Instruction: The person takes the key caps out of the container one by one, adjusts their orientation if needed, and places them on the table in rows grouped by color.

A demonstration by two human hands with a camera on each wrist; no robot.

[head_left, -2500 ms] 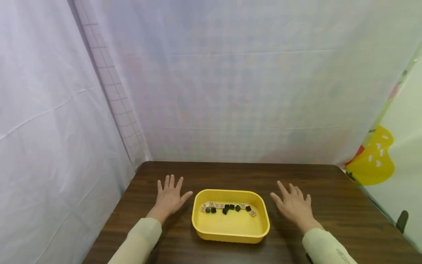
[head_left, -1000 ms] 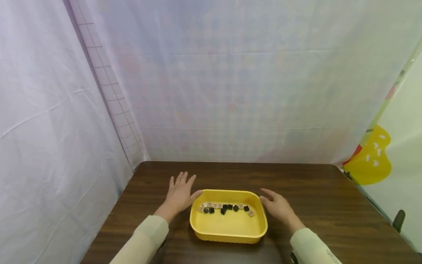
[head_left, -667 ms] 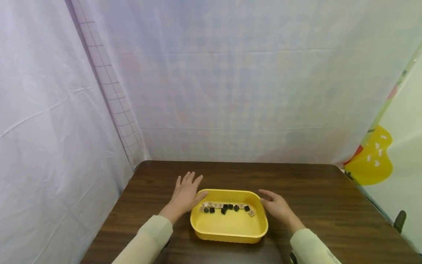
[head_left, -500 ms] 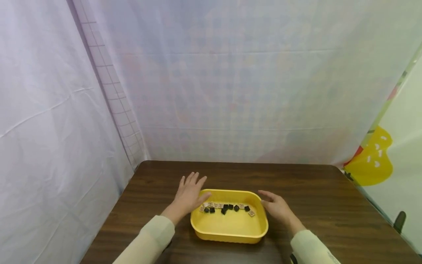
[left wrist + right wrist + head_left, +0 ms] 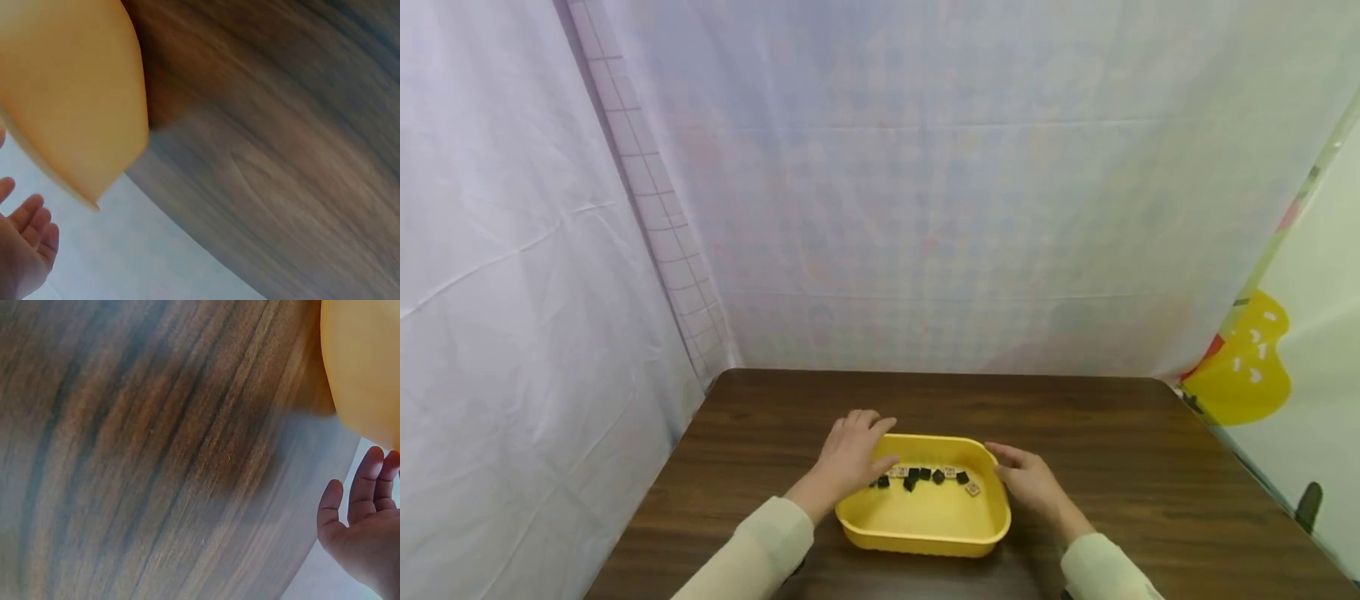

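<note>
Small tiles (image 5: 926,474) lie in the yellow tray (image 5: 936,512), at six o'clock. My left hand (image 5: 847,454) sits loose-fingered at its ten; my right hand (image 5: 1030,483) is at its two, grip unclear. I judge I'm reaching in; next calls for pinching one tile.

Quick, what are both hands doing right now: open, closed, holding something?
Left hand: open, at the left end of the yellow tray.
Right hand: open, at the tray's right rim; contact can't be told.
</note>
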